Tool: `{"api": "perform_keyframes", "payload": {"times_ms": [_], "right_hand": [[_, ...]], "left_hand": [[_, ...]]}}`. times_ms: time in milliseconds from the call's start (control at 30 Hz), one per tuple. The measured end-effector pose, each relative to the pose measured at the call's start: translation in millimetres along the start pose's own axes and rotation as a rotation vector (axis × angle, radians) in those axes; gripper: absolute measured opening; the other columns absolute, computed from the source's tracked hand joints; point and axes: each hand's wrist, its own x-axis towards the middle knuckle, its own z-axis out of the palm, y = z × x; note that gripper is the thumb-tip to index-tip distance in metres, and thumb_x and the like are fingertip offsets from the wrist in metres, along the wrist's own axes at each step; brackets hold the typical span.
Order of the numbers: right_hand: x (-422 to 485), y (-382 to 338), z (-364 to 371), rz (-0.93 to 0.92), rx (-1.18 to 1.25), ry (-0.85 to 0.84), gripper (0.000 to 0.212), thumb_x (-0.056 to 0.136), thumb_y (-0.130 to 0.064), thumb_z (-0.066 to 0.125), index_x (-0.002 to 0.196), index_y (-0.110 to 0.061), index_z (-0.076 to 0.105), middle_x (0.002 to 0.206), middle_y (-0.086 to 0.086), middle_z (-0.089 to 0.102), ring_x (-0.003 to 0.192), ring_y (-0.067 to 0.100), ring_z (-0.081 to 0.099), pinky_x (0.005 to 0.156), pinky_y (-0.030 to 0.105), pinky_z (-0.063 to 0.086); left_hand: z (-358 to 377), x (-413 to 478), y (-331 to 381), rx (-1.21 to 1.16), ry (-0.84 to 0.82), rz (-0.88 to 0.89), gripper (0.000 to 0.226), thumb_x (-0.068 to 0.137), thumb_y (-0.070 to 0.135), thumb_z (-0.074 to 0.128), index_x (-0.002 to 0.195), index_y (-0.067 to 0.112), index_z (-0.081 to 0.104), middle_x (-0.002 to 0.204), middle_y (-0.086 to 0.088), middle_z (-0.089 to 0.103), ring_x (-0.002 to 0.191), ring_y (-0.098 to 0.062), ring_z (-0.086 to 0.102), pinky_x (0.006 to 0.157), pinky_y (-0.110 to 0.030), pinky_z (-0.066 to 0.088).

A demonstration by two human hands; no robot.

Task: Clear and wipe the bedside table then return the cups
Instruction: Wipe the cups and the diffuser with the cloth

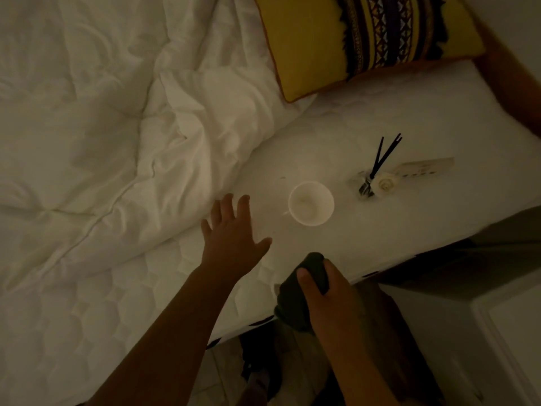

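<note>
A white cup (311, 203) stands upright and empty on the white mattress (380, 118), its handle pointing left. My left hand (234, 232) hovers with fingers spread just left of the cup, not touching it. My right hand (325, 291) is closed around a dark cloth (295, 297) near the mattress's near edge. To the right of the cup stands a small glass reed diffuser (369, 183) with dark sticks and a white flower. The bedside table is not clearly in view.
A rumpled white duvet (102, 127) covers the left of the bed. A yellow patterned cushion (366, 39) lies at the top. A pale tag or card (424, 168) lies right of the diffuser. Floor and dark items (257, 364) show below the bed edge.
</note>
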Motion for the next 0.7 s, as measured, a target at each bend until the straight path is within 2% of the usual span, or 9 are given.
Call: {"api": "perform_keyframes", "payload": {"times_ms": [100, 167, 233, 267, 367, 467, 533, 600, 700], "right_hand": [[5, -1, -17, 0.004, 0.065, 0.025, 0.055, 0.089, -0.046, 0.058, 0.133, -0.013, 0.050, 0.129, 0.001, 0.058, 0.120, 0.017, 0.053, 0.109, 0.038, 0.040], [7, -2, -28, 0.003, 0.083, 0.058, 0.051, 0.090, -0.044, 0.058, 0.129, -0.011, 0.052, 0.123, 0.006, 0.060, 0.116, 0.020, 0.055, 0.107, 0.044, 0.042], [9, -2, -35, 0.000, 0.085, 0.095, 0.047, 0.090, -0.044, 0.057, 0.124, -0.012, 0.054, 0.117, 0.005, 0.062, 0.111, 0.018, 0.057, 0.105, 0.045, 0.044], [10, -3, -39, -0.001, 0.078, 0.113, 0.046, 0.089, -0.045, 0.058, 0.122, -0.013, 0.055, 0.116, 0.004, 0.062, 0.110, 0.018, 0.057, 0.104, 0.044, 0.044], [15, -1, -50, 0.001, 0.083, 0.153, 0.049, 0.088, -0.047, 0.058, 0.124, -0.015, 0.054, 0.120, 0.003, 0.061, 0.111, 0.017, 0.057, 0.105, 0.043, 0.044], [18, -5, -60, -0.021, 0.072, 0.166, 0.051, 0.088, -0.047, 0.058, 0.125, -0.013, 0.054, 0.120, 0.003, 0.062, 0.112, 0.018, 0.057, 0.104, 0.043, 0.044], [18, -10, -66, -0.084, 0.082, 0.186, 0.055, 0.084, -0.052, 0.056, 0.123, -0.014, 0.054, 0.116, 0.001, 0.062, 0.109, 0.014, 0.057, 0.102, 0.039, 0.046], [18, -19, -72, -0.190, 0.066, 0.228, 0.058, 0.079, -0.059, 0.050, 0.115, -0.014, 0.056, 0.106, 0.000, 0.061, 0.100, 0.011, 0.058, 0.094, 0.030, 0.049], [18, -31, -71, -0.356, 0.016, 0.290, 0.040, 0.084, -0.055, 0.049, 0.105, -0.021, 0.052, 0.097, -0.006, 0.057, 0.092, -0.006, 0.054, 0.081, 0.006, 0.041]], "left_hand": [[-4, 10, 34, -0.012, 0.073, 0.174, 0.086, 0.077, 0.060, 0.062, 0.145, 0.027, 0.019, 0.152, -0.008, 0.027, 0.142, -0.031, 0.022, 0.113, -0.061, 0.023], [-1, 19, 62, -0.043, 0.022, 0.286, 0.092, 0.076, 0.060, 0.064, 0.147, 0.031, 0.013, 0.156, -0.008, 0.019, 0.143, -0.032, 0.019, 0.113, -0.061, 0.023], [6, 27, 85, -0.022, -0.049, 0.342, 0.097, 0.074, 0.059, 0.067, 0.147, 0.038, 0.007, 0.159, -0.004, 0.007, 0.144, -0.034, 0.014, 0.110, -0.059, 0.024], [11, 30, 93, 0.008, -0.062, 0.356, 0.094, 0.075, 0.057, 0.068, 0.146, 0.040, 0.009, 0.158, -0.004, 0.006, 0.142, -0.036, 0.016, 0.107, -0.057, 0.029], [21, 38, 105, 0.043, -0.036, 0.338, 0.076, 0.077, 0.046, 0.068, 0.138, 0.037, 0.024, 0.148, -0.007, 0.024, 0.129, -0.036, 0.032, 0.093, -0.050, 0.045], [20, 42, 109, -0.031, -0.042, 0.237, 0.073, 0.072, 0.050, 0.064, 0.133, 0.037, 0.027, 0.135, -0.006, 0.034, 0.118, -0.035, 0.037, 0.083, -0.046, 0.048], [15, 45, 108, -0.106, -0.073, 0.129, 0.071, 0.068, 0.057, 0.059, 0.130, 0.038, 0.031, 0.127, -0.006, 0.041, 0.112, -0.032, 0.043, 0.083, -0.043, 0.048], [7, 41, 106, -0.276, -0.147, 0.020, 0.061, 0.067, 0.060, 0.054, 0.123, 0.039, 0.041, 0.118, -0.003, 0.050, 0.102, -0.025, 0.053, 0.082, -0.041, 0.052], [-3, 21, 111, -0.704, -0.277, -0.093, 0.014, 0.082, 0.053, 0.051, 0.094, 0.047, 0.054, 0.097, 0.008, 0.057, 0.083, -0.012, 0.058, 0.060, -0.026, 0.053]]}}
